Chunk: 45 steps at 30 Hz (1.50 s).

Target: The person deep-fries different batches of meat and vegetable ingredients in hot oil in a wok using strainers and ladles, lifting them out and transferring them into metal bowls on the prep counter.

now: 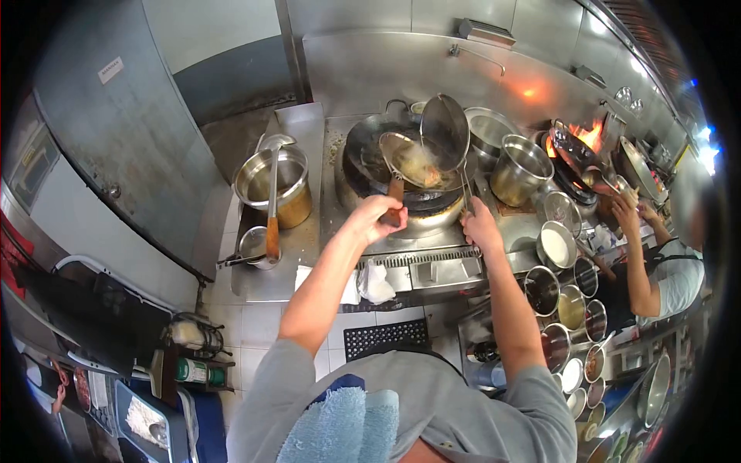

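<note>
My left hand is closed around the wooden handle of a round skimmer held over a large black wok. Pale, golden-looking food lies in the skimmer, blurred by steam. In my right hand is the thin metal handle of a deep round strainer, tilted up on its side just beyond the food. Whether the two tools touch, I cannot tell. Dark liquid seems to lie in the wok, partly hidden by the tools.
Left of the wok stands a metal pot with a wooden-handled ladle across it. Another steel pot is at the right. Flames rise near a co-worker's wok, beside the co-worker's arm. Several containers line my right side.
</note>
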{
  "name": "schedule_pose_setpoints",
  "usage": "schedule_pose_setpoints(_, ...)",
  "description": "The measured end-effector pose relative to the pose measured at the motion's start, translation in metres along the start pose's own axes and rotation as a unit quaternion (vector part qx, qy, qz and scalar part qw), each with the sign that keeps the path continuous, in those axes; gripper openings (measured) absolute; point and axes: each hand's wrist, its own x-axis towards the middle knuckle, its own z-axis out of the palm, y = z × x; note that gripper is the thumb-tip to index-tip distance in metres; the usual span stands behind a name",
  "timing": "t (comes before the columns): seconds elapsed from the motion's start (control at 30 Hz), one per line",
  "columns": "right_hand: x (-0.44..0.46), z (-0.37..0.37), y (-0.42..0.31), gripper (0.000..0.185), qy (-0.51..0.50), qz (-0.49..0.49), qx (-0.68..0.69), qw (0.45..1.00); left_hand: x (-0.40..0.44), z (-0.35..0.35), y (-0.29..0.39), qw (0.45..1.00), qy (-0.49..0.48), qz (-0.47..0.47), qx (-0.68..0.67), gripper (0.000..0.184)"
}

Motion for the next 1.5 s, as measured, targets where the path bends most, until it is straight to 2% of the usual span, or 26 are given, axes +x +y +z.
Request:
schedule_pose_setpoints(0.07,-0.011,0.005,-0.011,0.057,-0.027,0.001,0.019,0.999,0.025,-0.023,-0.001,0.998,0.001,-0.023,-0.059,0.015)
schedule_pose_setpoints(0.13,-0.012,0.009,-0.013,0.056,-0.019,-0.002,0.043,0.999,0.012,-0.016,-0.001,0.998,-0.002,-0.014,-0.065,0.015)
schedule_pose_setpoints(0.2,-0.017,0.007,-0.017,0.051,0.023,-0.026,-0.005,0.999,-0.014,-0.011,-0.005,0.997,-0.013,-0.012,-0.070,0.015)
schedule_pose_setpoints(0.27,-0.028,0.009,-0.019,0.048,0.044,-0.028,-0.038,0.998,-0.004,-0.034,0.008,0.997,-0.021,-0.015,-0.079,0.014)
schedule_pose_setpoints(0.33,-0.045,0.002,-0.039,0.047,0.048,-0.019,-0.068,0.996,-0.011,-0.035,0.020,1.000,-0.002,-0.019,-0.022,0.011)
schedule_pose_setpoints(0.37,-0.026,0.000,0.001,0.047,0.078,-0.102,-0.117,0.985,-0.019,-0.034,0.014,0.990,-0.008,0.033,0.138,0.007)
schedule_pose_setpoints(0.4,-0.025,-0.006,-0.003,0.047,0.081,-0.100,-0.121,0.984,-0.026,-0.030,0.008,0.994,-0.008,0.036,0.104,0.005)
schedule_pose_setpoints(0.47,-0.032,-0.007,-0.001,0.046,0.072,-0.085,-0.120,0.987,-0.014,-0.047,0.009,0.989,-0.019,0.058,0.133,0.005)
schedule_pose_setpoints(0.53,-0.050,-0.007,-0.009,0.046,0.034,-0.040,-0.108,0.993,-0.005,-0.064,0.006,0.994,0.003,0.038,0.104,0.008)
schedule_pose_setpoints(0.6,-0.047,-0.018,-0.034,0.047,-0.007,0.003,-0.088,0.996,-0.018,-0.043,0.008,0.997,0.030,0.048,0.047,0.009)
schedule_pose_setpoints(0.63,-0.040,-0.018,-0.023,0.048,0.004,0.002,-0.030,1.000,-0.018,-0.040,0.010,0.998,0.020,0.050,0.011,0.007)
schedule_pose_setpoints(0.7,-0.033,-0.024,-0.012,0.048,0.022,-0.025,-0.076,0.997,-0.013,-0.043,0.011,0.999,0.004,0.041,-0.034,0.006)
schedule_pose_setpoints(0.73,-0.036,-0.028,-0.009,0.049,0.028,-0.036,-0.103,0.994,-0.008,-0.047,0.012,0.998,-0.004,0.035,-0.044,0.012)
schedule_pose_setpoints(0.77,-0.036,-0.035,-0.012,0.049,0.013,-0.008,-0.096,0.995,-0.005,-0.048,0.009,0.999,0.007,0.037,-0.038,0.012)
schedule_pose_setpoints(0.83,-0.021,-0.048,0.005,0.048,0.030,-0.062,-0.118,0.991,-0.011,-0.035,0.013,0.997,0.032,0.053,-0.052,0.013)
schedule_pose_setpoints(0.87,-0.021,-0.049,0.019,0.048,0.025,-0.059,-0.115,0.991,-0.014,-0.035,0.010,0.995,0.050,0.058,-0.060,0.013)
schedule_pose_setpoints(0.93,-0.035,-0.051,0.021,0.048,0.007,-0.032,-0.097,0.995,-0.013,-0.041,0.013,0.996,0.047,0.067,0.032,0.008)
schedule_pose_setpoints(1.0,-0.024,-0.062,0.001,0.048,0.006,-0.007,-0.061,0.998,-0.024,-0.023,0.000,0.992,0.037,0.098,0.063,0.007)
schedule_pose_setpoints(1.07,-0.022,-0.065,0.004,0.049,-0.007,-0.015,-0.067,0.998,-0.014,-0.037,0.000,0.985,0.033,0.109,0.127,0.005)
schedule_pose_setpoints(1.13,-0.017,-0.068,0.003,0.049,-0.022,-0.011,-0.062,0.998,-0.017,-0.037,0.000,0.964,0.074,0.099,0.235,0.003)
schedule_pose_setpoints(1.23,-0.013,-0.071,0.004,0.049,-0.013,-0.029,-0.073,0.997,-0.017,-0.032,-0.008,0.928,0.156,0.133,0.311,0.012)
schedule_pose_setpoints(1.37,-0.007,-0.071,-0.002,0.049,0.003,-0.011,-0.095,0.995,0.001,-0.045,-0.010,0.897,0.179,0.164,0.371,0.020)
schedule_pose_setpoints(1.43,0.008,-0.061,0.009,0.042,0.040,-0.034,-0.111,0.992,0.009,-0.038,-0.013,0.886,0.177,0.175,0.392,0.020)
schedule_pose_setpoints(1.5,0.026,-0.049,0.018,0.035,0.036,-0.024,-0.098,0.994,0.019,-0.027,-0.013,0.908,0.162,0.136,0.362,0.021)
